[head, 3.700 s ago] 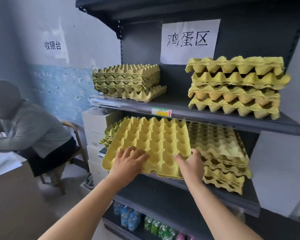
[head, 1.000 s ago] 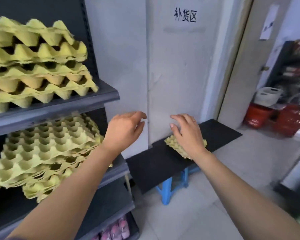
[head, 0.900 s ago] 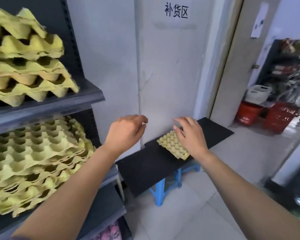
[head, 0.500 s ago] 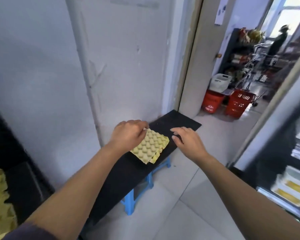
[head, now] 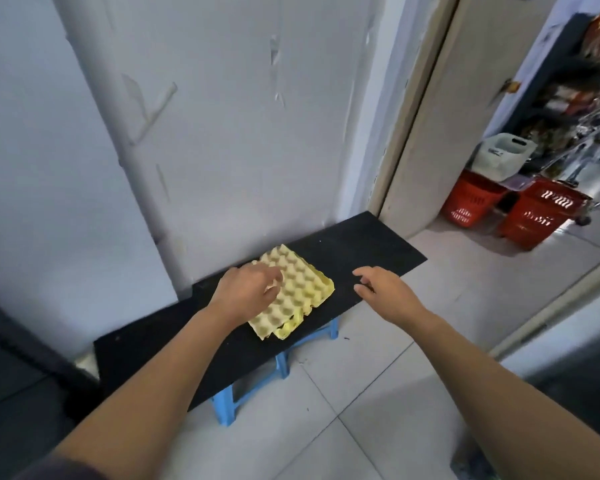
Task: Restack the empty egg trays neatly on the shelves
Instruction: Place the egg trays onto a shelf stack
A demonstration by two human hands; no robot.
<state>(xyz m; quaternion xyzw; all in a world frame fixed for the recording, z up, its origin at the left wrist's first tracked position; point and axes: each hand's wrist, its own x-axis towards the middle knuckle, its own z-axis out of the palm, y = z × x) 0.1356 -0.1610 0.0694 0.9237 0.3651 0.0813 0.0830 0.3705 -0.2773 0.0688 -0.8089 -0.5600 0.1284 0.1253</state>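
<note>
A small stack of yellow egg trays (head: 297, 293) lies on a black board (head: 368, 247) set across blue stools. My left hand (head: 246, 291) hovers over the stack's left edge with loosely curled fingers and covers part of it; whether it touches the trays I cannot tell. My right hand (head: 383, 289) hangs above the board to the right of the trays, fingers relaxed and holding nothing. The shelves with the other trays are out of view.
A blue stool (head: 253, 382) props the board over a tiled floor. A white wall with a pipe (head: 136, 161) stands behind it. A doorway on the right shows red shopping baskets (head: 534, 213) and a white basket (head: 503, 155).
The view has swung right from the shelves to the black board and come closer. Both hands have reached down toward the tray stack, the left over its edge.
</note>
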